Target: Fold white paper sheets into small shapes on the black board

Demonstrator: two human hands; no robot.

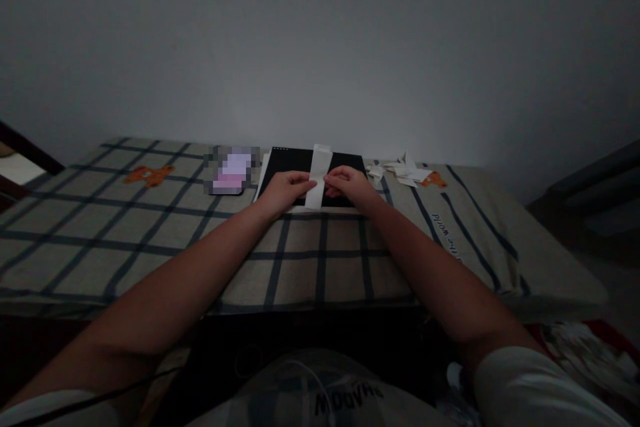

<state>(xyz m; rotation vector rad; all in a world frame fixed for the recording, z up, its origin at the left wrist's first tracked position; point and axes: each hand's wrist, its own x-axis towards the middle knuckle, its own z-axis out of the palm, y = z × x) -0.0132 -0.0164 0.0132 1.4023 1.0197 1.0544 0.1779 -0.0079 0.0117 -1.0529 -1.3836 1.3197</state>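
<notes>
A strip of white paper [319, 177] stands out against a flat black notebook-like thing [285, 161] with small marks along its top left edge. My left hand [287, 190] pinches the strip's left side between thumb and fingers. From the right, my right hand [353, 185] has its thumb and fingertips closed at the strip's other edge. White sheets show under the black thing at its left and front edges. Whether the strip is folded cannot be made out in the dim light.
Left of the notebook lies a phone [234, 172], its screen blurred out. Several white paper scraps [404, 170] are heaped to the right. A checked cloth [150, 227] with orange bear figures covers the table, which stands against a grey wall [320, 47].
</notes>
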